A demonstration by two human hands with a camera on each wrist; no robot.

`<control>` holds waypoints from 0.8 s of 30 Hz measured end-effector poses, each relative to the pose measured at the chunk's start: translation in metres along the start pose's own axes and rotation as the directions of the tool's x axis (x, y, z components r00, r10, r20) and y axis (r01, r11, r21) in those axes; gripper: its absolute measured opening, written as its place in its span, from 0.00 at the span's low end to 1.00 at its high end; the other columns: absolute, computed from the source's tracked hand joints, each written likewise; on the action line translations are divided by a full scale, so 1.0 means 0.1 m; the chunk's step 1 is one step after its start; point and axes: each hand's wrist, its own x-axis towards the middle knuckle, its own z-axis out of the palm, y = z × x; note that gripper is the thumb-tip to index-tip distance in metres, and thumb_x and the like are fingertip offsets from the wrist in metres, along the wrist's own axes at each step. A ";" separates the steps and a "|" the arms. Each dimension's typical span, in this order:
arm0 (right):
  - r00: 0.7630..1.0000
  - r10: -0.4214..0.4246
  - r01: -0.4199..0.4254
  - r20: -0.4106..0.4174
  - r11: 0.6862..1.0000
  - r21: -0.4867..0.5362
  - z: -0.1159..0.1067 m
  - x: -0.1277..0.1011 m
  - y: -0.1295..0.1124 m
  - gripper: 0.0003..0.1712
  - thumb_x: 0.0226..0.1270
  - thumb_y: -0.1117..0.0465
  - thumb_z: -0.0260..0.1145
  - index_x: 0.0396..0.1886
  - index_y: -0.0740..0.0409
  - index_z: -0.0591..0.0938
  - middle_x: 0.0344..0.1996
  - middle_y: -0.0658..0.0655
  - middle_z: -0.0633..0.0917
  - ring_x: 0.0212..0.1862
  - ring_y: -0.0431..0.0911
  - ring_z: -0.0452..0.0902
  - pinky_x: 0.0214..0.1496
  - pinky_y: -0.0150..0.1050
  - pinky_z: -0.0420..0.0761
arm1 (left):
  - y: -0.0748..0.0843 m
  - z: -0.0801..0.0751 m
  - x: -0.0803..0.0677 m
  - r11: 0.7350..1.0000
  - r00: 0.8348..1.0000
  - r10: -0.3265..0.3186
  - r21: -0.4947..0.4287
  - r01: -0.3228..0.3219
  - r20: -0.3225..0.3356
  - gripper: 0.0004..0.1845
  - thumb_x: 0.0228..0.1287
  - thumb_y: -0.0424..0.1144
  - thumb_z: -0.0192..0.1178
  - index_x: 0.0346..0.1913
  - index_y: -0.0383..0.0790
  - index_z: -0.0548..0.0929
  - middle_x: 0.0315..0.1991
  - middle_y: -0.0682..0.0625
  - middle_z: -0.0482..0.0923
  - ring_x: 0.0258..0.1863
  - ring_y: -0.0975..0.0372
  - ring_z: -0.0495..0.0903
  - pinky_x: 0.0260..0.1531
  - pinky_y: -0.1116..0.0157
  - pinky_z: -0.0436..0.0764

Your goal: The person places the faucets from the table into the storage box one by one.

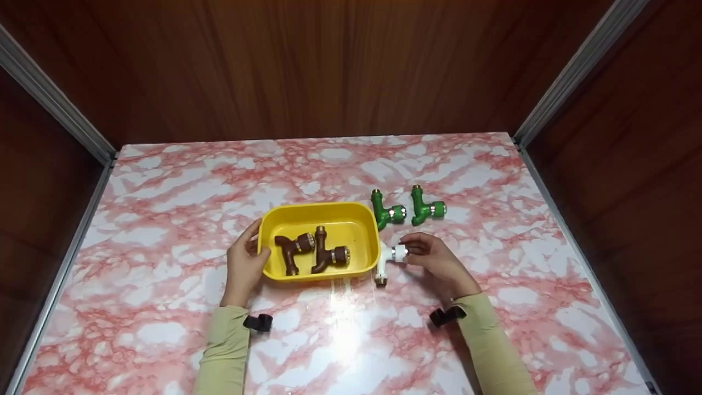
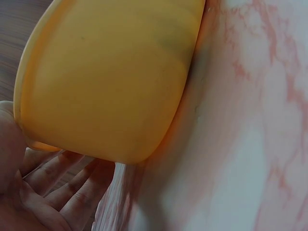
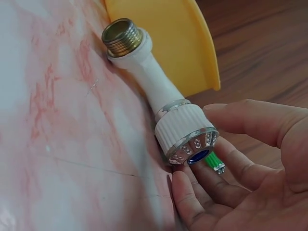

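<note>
A yellow plastic tub (image 1: 318, 278) sits on the table, with two brown taps (image 1: 289, 255) lying inside it. My left hand (image 1: 245, 267) grips the tub's left end, thumb at the rim and fingers along the outside wall. Against the tub's right side lies a white tap (image 3: 161, 86), its threaded brass end towards me and its ribbed knob to the right. My right hand (image 1: 436, 263) holds that knob, with the thumb on one side and the fingers on the other. In the left wrist view the tub's wall hides the brown taps.
Two green taps lie beyond the white one: one (image 1: 382, 211) by the tub's far right corner, another (image 1: 421, 208) farther right. The table (image 1: 164, 236) has a red-and-white marbled top. Dark wood panels (image 1: 307, 66) with metal edge rails enclose its back and sides.
</note>
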 end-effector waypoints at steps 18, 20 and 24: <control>0.998 -0.067 0.069 0.020 0.990 -0.126 0.01 0.05 0.04 0.27 0.55 0.77 0.64 0.57 0.74 0.72 0.51 0.69 0.78 0.52 0.58 0.75 0.53 0.40 0.77 | -0.01 0.00 0.01 1.000 1.000 0.003 -0.020 -0.003 0.009 0.35 0.55 0.20 0.56 0.68 0.45 0.71 0.61 0.42 0.72 0.47 0.52 0.78 0.36 0.70 0.81; 0.998 -0.063 0.064 0.012 0.990 -0.128 0.02 0.04 0.03 0.26 0.55 0.77 0.64 0.56 0.74 0.72 0.50 0.69 0.78 0.52 0.57 0.76 0.52 0.39 0.77 | 0.02 -0.01 -0.01 0.999 1.000 -0.001 -0.032 0.001 0.013 0.35 0.55 0.19 0.56 0.68 0.43 0.71 0.62 0.41 0.71 0.48 0.50 0.78 0.37 0.71 0.80; 0.999 -0.052 0.051 -0.004 0.989 -0.140 0.04 0.03 -0.01 0.26 0.55 0.78 0.65 0.56 0.73 0.73 0.50 0.68 0.79 0.52 0.57 0.75 0.51 0.38 0.77 | 0.17 -0.02 -0.06 0.999 1.000 0.010 -0.049 -0.009 0.017 0.34 0.54 0.19 0.55 0.67 0.36 0.70 0.61 0.36 0.71 0.49 0.45 0.77 0.37 0.72 0.79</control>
